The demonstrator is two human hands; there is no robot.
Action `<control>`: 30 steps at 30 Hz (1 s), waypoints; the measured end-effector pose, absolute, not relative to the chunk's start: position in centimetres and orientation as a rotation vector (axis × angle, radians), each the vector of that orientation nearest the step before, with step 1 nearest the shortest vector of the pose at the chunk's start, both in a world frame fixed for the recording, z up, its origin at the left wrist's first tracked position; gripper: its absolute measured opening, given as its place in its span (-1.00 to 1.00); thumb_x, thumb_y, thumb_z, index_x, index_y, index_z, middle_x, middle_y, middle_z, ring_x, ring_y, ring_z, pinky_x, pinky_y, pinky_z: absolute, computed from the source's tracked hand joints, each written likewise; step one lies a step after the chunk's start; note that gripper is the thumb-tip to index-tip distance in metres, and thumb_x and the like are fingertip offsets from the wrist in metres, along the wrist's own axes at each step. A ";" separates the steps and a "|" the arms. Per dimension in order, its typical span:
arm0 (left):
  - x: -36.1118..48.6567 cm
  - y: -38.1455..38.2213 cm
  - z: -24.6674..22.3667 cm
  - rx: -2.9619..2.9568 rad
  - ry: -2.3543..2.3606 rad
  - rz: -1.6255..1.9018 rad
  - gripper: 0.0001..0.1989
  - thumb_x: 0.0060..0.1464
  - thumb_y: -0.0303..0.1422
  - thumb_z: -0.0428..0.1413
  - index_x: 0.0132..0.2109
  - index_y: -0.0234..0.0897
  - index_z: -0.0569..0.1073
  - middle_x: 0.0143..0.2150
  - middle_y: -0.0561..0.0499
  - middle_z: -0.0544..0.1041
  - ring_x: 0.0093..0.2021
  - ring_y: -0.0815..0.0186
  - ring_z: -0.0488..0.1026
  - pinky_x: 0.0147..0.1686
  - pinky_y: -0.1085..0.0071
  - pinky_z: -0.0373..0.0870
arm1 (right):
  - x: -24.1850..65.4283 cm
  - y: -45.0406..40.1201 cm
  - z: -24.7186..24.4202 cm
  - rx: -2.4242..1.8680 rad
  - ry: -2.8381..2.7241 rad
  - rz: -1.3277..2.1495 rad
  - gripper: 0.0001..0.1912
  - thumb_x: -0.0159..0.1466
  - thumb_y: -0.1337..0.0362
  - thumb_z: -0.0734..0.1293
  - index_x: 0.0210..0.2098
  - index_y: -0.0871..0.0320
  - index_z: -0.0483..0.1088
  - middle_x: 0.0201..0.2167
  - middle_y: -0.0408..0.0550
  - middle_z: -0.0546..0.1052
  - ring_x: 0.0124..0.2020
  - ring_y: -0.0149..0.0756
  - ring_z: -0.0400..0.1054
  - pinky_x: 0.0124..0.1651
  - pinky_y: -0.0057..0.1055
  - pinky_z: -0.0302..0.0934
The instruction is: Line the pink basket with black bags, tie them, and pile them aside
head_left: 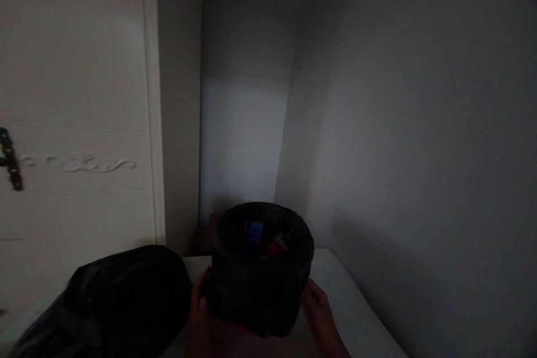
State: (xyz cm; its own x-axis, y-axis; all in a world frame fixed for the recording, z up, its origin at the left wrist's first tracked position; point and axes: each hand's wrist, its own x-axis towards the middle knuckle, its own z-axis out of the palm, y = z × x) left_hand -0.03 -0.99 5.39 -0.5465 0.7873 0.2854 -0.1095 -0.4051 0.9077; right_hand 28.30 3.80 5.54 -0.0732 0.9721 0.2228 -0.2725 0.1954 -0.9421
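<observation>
- Standing at the far left, a pale door [84,78] bears a dark handle [12,159] and a raised scroll ornament [79,163].
- A bulky black bag [134,296] lies in front of it, just beside the left hand; its contents are hidden.
- The left hand [200,316] is against the near left side of the container, its grip curved around the black plastic.
- Next comes the container [255,293], between both hands above the pale surface, its mouth open and tipped towards the wearer. Black lining [293,224] already covers its rim and sides, and a blue item [254,233] and a red item [274,249] are inside. Whether its base touches the surface, or how full it is, I cannot tell.
- A small pink patch [238,326] shows beneath.
- The right hand [321,316] supports the opposite side, fingers bent against the plastic; the two hands are spread by the container's width.
- Further right, the pale surface [356,307] meets a plain grey wall [419,123] in a dim room corner.
</observation>
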 end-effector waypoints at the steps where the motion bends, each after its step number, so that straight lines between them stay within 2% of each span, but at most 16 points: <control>1: 0.0 -1.1 5.6 0.989 1.200 2.003 -0.33 0.24 0.18 -0.02 0.30 -0.13 0.38 0.35 -0.18 0.46 0.40 -0.08 0.31 0.41 -0.12 0.19 | 28.3 3.9 5.5 -0.809 -1.172 1.242 -0.60 0.28 -0.08 0.46 -0.05 0.05 0.63 -0.04 0.05 0.69 0.01 0.04 0.52 0.13 -0.06 0.35; 4: 0.2 -1.3 6.1 1.019 1.189 2.000 -0.30 0.22 0.20 0.00 0.30 -0.13 0.38 0.34 -0.18 0.47 0.38 -0.09 0.34 0.36 -0.10 0.28 | 28.2 3.9 5.3 -0.814 -1.162 1.245 -0.58 0.27 -0.09 0.46 -0.06 0.05 0.63 -0.03 0.06 0.69 0.03 0.06 0.52 0.13 -0.04 0.35; 9: 0.1 -1.1 5.7 1.007 1.183 2.010 -0.31 0.22 0.19 0.00 0.30 -0.14 0.37 0.36 -0.18 0.44 0.42 -0.11 0.27 0.42 -0.14 0.14 | 28.3 4.1 4.9 -0.797 -1.127 1.271 -0.53 0.26 -0.11 0.46 0.01 0.05 0.62 0.05 0.08 0.67 0.09 0.08 0.51 0.24 0.03 0.30; 14: 0.1 -1.3 5.7 1.046 1.216 1.981 -0.32 0.26 0.17 -0.03 0.33 -0.14 0.33 0.38 -0.19 0.41 0.42 -0.07 0.29 0.39 -0.08 0.23 | 28.6 4.5 4.2 -0.752 -1.091 1.266 -0.55 0.24 -0.10 0.49 0.00 0.01 0.63 0.09 0.05 0.66 0.14 0.07 0.51 0.27 0.00 0.30; 20: 0.2 -1.4 6.0 1.029 1.235 1.977 -0.31 0.25 0.19 -0.04 0.32 -0.12 0.34 0.36 -0.17 0.43 0.41 -0.09 0.29 0.37 -0.08 0.25 | 28.5 4.3 4.3 -0.776 -1.064 1.252 -0.53 0.20 -0.13 0.52 -0.03 0.01 0.65 0.05 0.07 0.68 0.09 0.08 0.53 0.23 0.01 0.33; 30: 0.1 -1.3 5.7 1.070 1.205 2.006 -0.35 0.28 0.15 -0.04 0.32 -0.13 0.35 0.37 -0.17 0.42 0.42 -0.10 0.27 0.41 -0.13 0.16 | 28.6 4.0 4.6 -0.791 -1.103 1.230 -0.52 0.23 -0.12 0.49 0.02 0.01 0.63 0.11 0.06 0.65 0.17 0.09 0.48 0.29 0.03 0.29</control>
State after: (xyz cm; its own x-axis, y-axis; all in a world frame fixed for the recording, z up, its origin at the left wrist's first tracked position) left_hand 0.13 -1.33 5.66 -0.5240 0.7788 0.3449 -0.0613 -0.4384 0.8967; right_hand 28.63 4.01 4.62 -0.0234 0.9759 0.2170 -0.3210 0.1982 -0.9261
